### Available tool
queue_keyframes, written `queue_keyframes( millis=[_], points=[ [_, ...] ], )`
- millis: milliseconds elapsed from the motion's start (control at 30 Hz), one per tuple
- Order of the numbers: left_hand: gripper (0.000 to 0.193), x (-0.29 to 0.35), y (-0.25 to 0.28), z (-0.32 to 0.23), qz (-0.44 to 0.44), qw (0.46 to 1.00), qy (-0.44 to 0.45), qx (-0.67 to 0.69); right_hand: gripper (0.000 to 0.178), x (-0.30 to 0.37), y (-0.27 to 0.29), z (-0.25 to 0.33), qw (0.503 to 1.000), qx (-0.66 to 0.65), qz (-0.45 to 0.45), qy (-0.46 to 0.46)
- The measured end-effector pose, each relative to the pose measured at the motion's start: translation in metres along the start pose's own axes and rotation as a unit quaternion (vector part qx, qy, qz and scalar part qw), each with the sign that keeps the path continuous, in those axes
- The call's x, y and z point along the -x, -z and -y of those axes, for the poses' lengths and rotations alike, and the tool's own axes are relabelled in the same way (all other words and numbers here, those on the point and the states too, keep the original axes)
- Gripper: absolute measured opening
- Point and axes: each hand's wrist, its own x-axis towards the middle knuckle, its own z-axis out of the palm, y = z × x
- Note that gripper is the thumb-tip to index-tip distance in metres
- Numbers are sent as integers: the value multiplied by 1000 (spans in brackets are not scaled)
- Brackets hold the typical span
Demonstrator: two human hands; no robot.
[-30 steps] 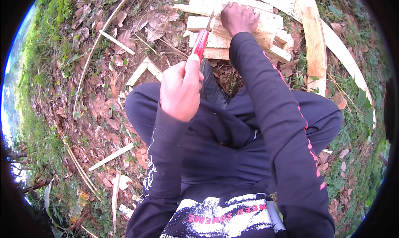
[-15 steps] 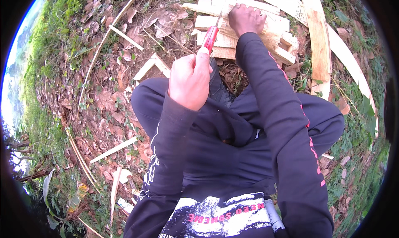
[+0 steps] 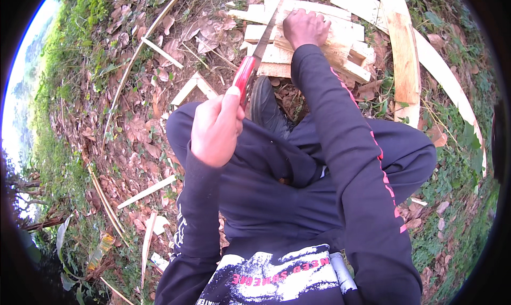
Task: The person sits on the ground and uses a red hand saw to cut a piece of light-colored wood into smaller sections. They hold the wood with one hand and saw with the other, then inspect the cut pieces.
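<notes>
My left hand [image 3: 215, 125] is closed round the red handle of a hand saw [image 3: 245, 73]. The saw's long, thin blade points away from me and lies across the left part of a stack of pale wooden pieces [image 3: 274, 53]. My right hand [image 3: 306, 29] is closed, its fingers curled over a piece of wood [image 3: 336, 48] on top of the stack, just right of the blade. Whether the blade touches the wood, I cannot tell. The fingertips of my right hand are partly hidden.
My crossed legs and a dark shoe [image 3: 269, 105] are just below the stack. Long pale boards [image 3: 403, 60] curve along the right. Wood strips [image 3: 146, 192] and an angled wood piece [image 3: 191, 86] lie on leaf-covered ground at left. Green plants [image 3: 80, 38] grow beyond.
My left hand has drawn the saw back toward me and to the left, so more of the blade shows. My right hand keeps its place on the wood.
</notes>
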Motion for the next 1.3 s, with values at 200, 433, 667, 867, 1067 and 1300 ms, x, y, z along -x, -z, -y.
queue_keyframes(
  millis=[200, 433, 667, 867, 1067, 1300],
  points=[
    [45, -1, -10, -1, -18, 996, -33, -78, 43, 1, 5, -2, 1000, 13, 11, -1],
    [40, 6, -14, -6, -11, 998, -38, -51, 44, 1, 4, -4, 1000, 9, 14, 6],
    [41, 2, -7, -3, -4, 997, -51, -59, 49, 0, -3, -8, 999, 23, -27, 28],
    [42, 0, -10, 5, -13, 996, -46, -72, 44, 3, 3, -4, 1000, 23, 11, 11],
    [42, -23, -15, 7, 1, 997, -55, -48, 44, 6, 3, -2, 1000, 11, -8, 14],
    [42, -14, -9, 9, -1, 997, -63, -40, 49, 3, 3, -4, 1000, 21, -5, 22]
  ],
)
